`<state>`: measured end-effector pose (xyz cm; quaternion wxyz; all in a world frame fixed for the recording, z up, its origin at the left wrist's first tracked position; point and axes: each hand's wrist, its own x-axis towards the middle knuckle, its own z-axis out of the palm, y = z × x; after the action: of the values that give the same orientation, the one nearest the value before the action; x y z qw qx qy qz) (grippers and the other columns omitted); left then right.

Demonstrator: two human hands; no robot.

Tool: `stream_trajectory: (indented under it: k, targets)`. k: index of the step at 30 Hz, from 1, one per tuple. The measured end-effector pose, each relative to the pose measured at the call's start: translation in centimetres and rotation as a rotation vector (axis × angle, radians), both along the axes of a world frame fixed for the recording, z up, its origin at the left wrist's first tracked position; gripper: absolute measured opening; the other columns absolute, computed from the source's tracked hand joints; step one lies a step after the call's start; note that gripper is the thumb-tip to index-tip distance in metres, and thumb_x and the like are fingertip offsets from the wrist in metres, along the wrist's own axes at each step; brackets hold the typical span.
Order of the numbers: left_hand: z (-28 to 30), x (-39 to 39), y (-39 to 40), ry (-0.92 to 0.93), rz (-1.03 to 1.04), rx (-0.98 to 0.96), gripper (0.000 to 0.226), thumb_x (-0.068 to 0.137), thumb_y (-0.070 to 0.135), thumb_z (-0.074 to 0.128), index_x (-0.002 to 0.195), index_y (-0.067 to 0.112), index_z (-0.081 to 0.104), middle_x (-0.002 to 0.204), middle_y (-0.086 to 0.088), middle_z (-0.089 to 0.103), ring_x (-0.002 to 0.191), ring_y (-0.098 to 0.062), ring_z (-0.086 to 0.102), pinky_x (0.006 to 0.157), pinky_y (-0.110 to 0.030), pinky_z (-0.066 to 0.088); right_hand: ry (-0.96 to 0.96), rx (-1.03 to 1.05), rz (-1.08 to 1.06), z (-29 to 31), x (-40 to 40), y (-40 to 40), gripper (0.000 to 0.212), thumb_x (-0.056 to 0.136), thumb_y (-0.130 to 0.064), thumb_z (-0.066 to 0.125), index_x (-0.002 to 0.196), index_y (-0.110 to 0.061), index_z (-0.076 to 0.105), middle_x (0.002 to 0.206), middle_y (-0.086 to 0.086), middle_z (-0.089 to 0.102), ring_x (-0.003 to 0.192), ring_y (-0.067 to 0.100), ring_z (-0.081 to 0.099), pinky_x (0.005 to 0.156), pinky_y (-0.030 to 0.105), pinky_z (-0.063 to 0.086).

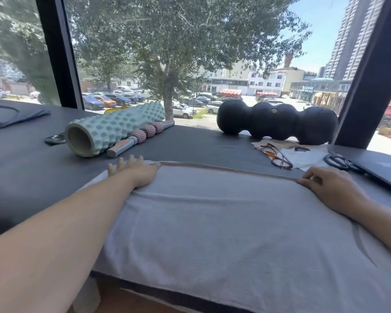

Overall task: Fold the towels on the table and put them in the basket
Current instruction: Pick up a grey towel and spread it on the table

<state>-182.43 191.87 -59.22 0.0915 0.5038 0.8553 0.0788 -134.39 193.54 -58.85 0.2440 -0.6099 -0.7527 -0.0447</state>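
Window-side dark tabletop (190,143) | grey towel (212,222) spread flat | left hand (136,170) fingers straight, pressing far corner | right hand (330,186) fingers pinching far edge, keeping it taut

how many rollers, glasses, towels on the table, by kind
rollers: 3 (mint foam, pink stick, black peanut)
glasses: 2 (brown pair, black pair)
towels: 1 (grey towel)
total: 6

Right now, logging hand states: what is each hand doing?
Left hand: open, flat on the towel.
Right hand: fingers pinch the towel's far edge.
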Motion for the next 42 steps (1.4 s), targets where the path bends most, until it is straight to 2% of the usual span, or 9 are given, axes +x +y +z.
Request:
stream_trajectory:
  k: [7,10,15,21,26,30,33,38,42]
  targets:
    - [-1.1,0.3,-0.5,0.007,0.149,0.778,0.047,0.092,0.03,0.063,0.136,0.016,0.053,0.146,-0.006,0.051,0.14,-0.027,0.036,0.117,-0.047,0.027,-0.058,0.15,-0.162,-0.3,0.0,-0.7,0.016,0.087,-0.04,0.073,0.076,-0.036,0.062,0.091,-0.009,0.06,0.107,0.022,0.048,0.092,0.037,0.03]
    - [0.0,0.5,-1.5,-0.028,0.009,1.021,0.025,0.091,0.023,0.064,0.116,0.017,0.066,0.12,-0.009,0.067,0.118,-0.034,0.052,0.104,-0.048,0.04,-0.051,0.18,-0.188,-0.1,0.2,-1.1,0.02,0.085,-0.04,0.075,0.075,-0.035,0.059,0.082,-0.011,0.056,0.093,0.023,0.053,0.077,0.036,0.038]
    - [2.1,2.2,-5.8,-0.221,-0.201,0.635,0.042,0.096,0.046,0.057,0.134,0.025,0.059,0.14,0.004,0.058,0.126,-0.022,0.053,0.103,-0.037,0.042,-0.017,0.032,-0.232,0.0,-0.1,-0.8,0.011,0.093,-0.044,0.064,0.086,-0.036,0.063,0.088,-0.009,0.065,0.084,0.023,0.055,0.068,0.034,0.038]
    - [-0.4,-0.5,-11.3,0.073,-0.382,0.043,0.076,0.093,0.075,0.023,0.158,0.036,0.02,0.167,0.012,0.01,0.154,-0.011,0.006,0.125,-0.041,0.004,0.008,-0.163,-0.109,0.1,0.8,-0.2,0.011,0.098,-0.043,0.054,0.097,-0.036,0.064,0.107,-0.004,0.066,0.105,0.021,0.058,0.084,0.036,0.045]
    - [-0.3,-3.6,-12.3,0.074,-0.293,0.09,0.066,0.1,0.063,0.028,0.158,0.033,0.025,0.166,0.012,0.015,0.154,-0.01,0.009,0.125,-0.044,0.006,-0.107,-0.286,-0.013,0.9,3.2,-3.2,0.04,0.105,-0.044,0.041,0.14,-0.033,0.056,0.136,-0.003,0.053,0.138,0.019,0.039,0.114,0.033,0.028]
    - [1.2,-1.4,-12.1,0.428,-0.258,0.092,0.053,0.105,0.045,0.028,0.156,0.029,0.028,0.165,0.009,0.022,0.155,-0.017,0.009,0.124,-0.046,0.007,-0.214,-0.443,-0.006,1.2,4.6,-5.2,0.062,0.105,-0.054,0.028,0.159,-0.024,0.025,0.166,-0.008,0.02,0.154,0.012,0.013,0.124,0.031,0.009]
    - [3.2,5.9,-12.1,0.414,-0.501,0.255,0.053,0.103,0.025,0.039,0.155,0.028,0.029,0.166,0.006,0.02,0.155,-0.016,0.008,0.124,-0.039,0.008,-0.258,-0.48,-0.012,1.5,4.1,-5.6,0.064,0.106,-0.054,0.022,0.16,-0.019,0.017,0.168,-0.004,0.013,0.155,0.013,0.007,0.125,0.036,0.006]
    - [3.3,25.2,-17.3,0.071,-1.026,0.368,0.061,0.101,0.053,0.044,0.155,0.029,0.032,0.166,0.008,0.021,0.153,-0.009,0.01,0.124,-0.027,0.005,-0.225,-0.456,-0.046,0.4,4.3,-5.7,0.067,0.104,-0.058,0.021,0.161,-0.023,0.013,0.169,-0.005,0.006,0.155,0.016,0.002,0.125,0.039,0.004]
    - [0.5,35.9,-20.7,0.07,-1.2,0.317,0.077,0.096,0.068,0.038,0.158,0.026,0.023,0.168,0.002,0.011,0.155,-0.014,0.0,0.125,-0.04,-0.004,-0.233,-0.433,-0.048,-0.1,4.5,-5.2,0.067,0.105,-0.056,0.022,0.161,-0.021,0.011,0.169,-0.003,0.004,0.156,0.019,0.0,0.125,0.041,0.004]
